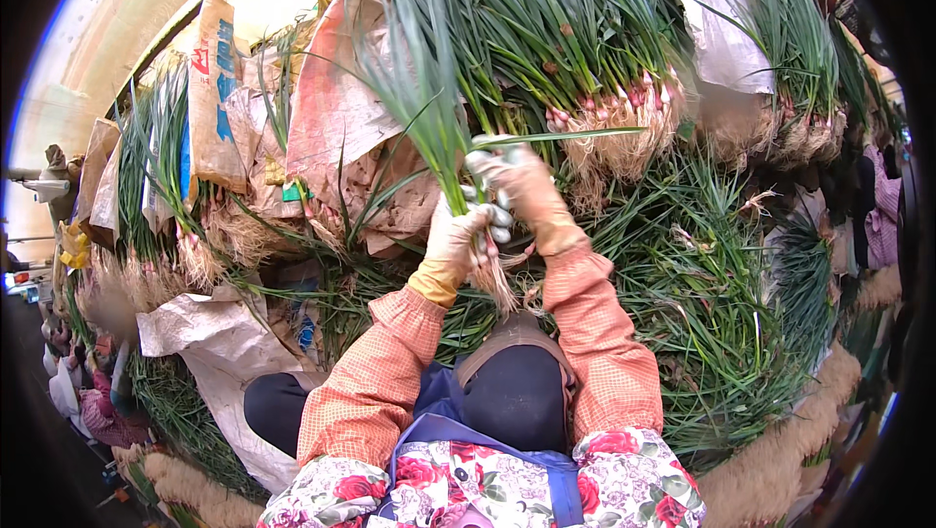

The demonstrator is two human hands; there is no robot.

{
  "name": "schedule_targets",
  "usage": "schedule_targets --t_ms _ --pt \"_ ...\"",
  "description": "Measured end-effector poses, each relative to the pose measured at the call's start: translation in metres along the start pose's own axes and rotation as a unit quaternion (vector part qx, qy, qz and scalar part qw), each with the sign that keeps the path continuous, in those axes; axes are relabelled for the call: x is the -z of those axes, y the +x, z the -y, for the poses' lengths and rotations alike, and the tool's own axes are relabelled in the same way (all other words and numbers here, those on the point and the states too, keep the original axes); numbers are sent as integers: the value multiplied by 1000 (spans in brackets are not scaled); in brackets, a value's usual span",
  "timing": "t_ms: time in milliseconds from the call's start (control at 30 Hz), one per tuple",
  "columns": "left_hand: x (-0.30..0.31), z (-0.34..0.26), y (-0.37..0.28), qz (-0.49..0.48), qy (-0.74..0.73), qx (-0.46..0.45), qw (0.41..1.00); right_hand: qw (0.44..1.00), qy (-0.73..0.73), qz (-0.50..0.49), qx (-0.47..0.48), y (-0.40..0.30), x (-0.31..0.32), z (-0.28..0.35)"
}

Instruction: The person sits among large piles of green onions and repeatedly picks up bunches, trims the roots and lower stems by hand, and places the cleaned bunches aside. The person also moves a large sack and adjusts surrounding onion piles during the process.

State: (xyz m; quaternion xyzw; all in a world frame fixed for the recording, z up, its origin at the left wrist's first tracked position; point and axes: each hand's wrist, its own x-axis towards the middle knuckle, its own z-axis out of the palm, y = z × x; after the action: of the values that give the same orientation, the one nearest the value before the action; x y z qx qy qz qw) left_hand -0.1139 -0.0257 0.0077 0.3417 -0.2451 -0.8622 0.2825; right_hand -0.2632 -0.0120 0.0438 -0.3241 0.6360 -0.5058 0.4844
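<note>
My left hand (468, 224), in a pale coated work glove, grips a small bunch of green garlic plants (435, 107) around the lower stems. Its leaves reach up and away, and pinkish bulbs and pale roots (493, 279) hang below the fist. Just above and to the right is my gloved right hand (515, 166), fingers curled. A long green leaf (585, 134) sticks out sideways from it and seems pinched in the fingers. Beyond the hands lies a thick row of green garlic (541, 31), roots towards me.
Loose leaves and trimmings (695, 308) pile up on the right. Woven sacks (336, 82) lie behind the hands, and a crumpled sheet (219, 352) is at left. More garlic bundles (804, 89) lie far right. Other people (102, 404) sit at the left edge.
</note>
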Motion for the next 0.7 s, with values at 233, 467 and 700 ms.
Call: schedule_targets --t_ms 233,467,700 --pt "13 -13 12 18 -37 10 999 963 231 -76 115 -2 -5 -45" --pt "-14 -22 27 137 -111 -40 983 992 -119 -44 8 20 74 -84" --pt "-1 -18 59 -20 136 -88 987 804 -551 108 195 -39 3 -50"
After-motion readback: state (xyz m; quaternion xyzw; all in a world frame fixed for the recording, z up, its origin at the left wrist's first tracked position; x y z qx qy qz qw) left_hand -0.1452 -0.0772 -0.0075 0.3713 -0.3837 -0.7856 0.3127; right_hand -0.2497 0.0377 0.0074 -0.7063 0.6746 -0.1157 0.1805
